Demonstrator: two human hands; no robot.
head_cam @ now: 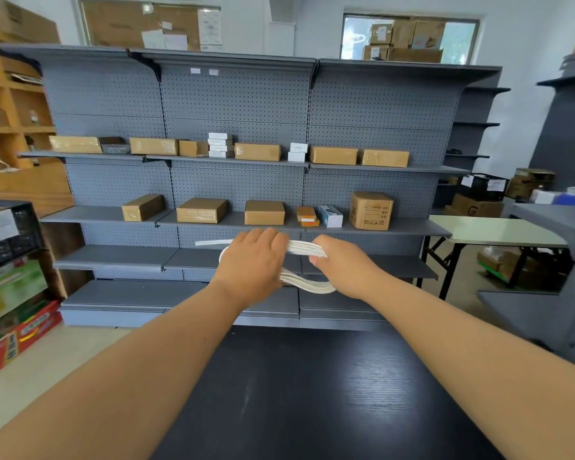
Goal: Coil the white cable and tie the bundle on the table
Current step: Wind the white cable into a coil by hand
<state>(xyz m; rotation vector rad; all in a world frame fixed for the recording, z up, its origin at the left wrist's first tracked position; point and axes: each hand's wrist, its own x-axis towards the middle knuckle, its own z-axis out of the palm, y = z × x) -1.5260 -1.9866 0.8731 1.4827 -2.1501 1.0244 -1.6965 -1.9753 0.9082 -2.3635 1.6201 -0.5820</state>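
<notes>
The white cable [307, 283] is gathered into a flat bundle of several loops, held in the air beyond the far edge of the black table [312, 393]. My left hand [251, 265] grips the bundle's left part, back of the hand toward me. My right hand [342, 267] clasps the right end of the loops. A short loose end of the cable sticks out to the left of my left hand. The middle of the bundle is hidden behind my left hand.
Grey pegboard shelving [239, 180] with brown cardboard boxes stands straight ahead. A white folding table [498, 232] is at the right. Coloured cartons [17, 323] are stacked on the floor at the left, below black crates.
</notes>
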